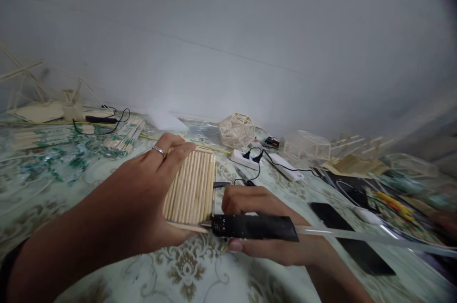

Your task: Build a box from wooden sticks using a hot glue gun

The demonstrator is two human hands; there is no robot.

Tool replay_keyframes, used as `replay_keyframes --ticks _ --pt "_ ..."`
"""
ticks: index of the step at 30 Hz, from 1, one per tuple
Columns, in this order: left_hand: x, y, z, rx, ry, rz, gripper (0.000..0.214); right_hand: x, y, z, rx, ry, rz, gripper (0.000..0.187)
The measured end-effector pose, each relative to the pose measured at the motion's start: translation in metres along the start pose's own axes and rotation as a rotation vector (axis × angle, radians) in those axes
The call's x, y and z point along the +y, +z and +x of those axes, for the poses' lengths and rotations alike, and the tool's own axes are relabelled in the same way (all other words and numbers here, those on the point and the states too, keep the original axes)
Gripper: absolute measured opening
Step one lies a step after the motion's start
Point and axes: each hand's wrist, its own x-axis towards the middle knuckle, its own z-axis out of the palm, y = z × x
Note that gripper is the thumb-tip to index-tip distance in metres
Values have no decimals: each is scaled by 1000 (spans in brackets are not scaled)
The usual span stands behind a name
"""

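My left hand (159,170), a ring on one finger, is closed around a small box-like piece of wooden sticks (191,186). Its upper face is a row of sticks laid side by side. In my right hand (259,203) is a black glue gun (253,227), with a long clear glue stick (321,231) running out of its back end. The gun's nozzle (206,224) is at the near right corner of the stick piece; whether it touches I cannot tell. My right fingers wrap around the gun and are partly hidden behind it.
Bundles of sticks (124,136) and crumpled plastic wrappers lie left. Behind are a stick ball (236,130), a white power strip (245,159) with black cords, and a clear-sided stick model (305,145). Two dark flat rectangles (330,216) lie right. A blurred hand (446,222) shows at the right edge.
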Motion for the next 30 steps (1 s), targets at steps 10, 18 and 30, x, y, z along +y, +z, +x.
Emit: replay_keyframes --ticks 10,18,30 --pt "1 5 -4 -4 34 34 105 7 -2 1 207 86 -179 38" --pt "-2 7 -4 15 84 64 104 7 -3 4 357 119 -226 33" --pt "1 0 -2 68 126 133 100 9 -7 0 210 92 -184 39"
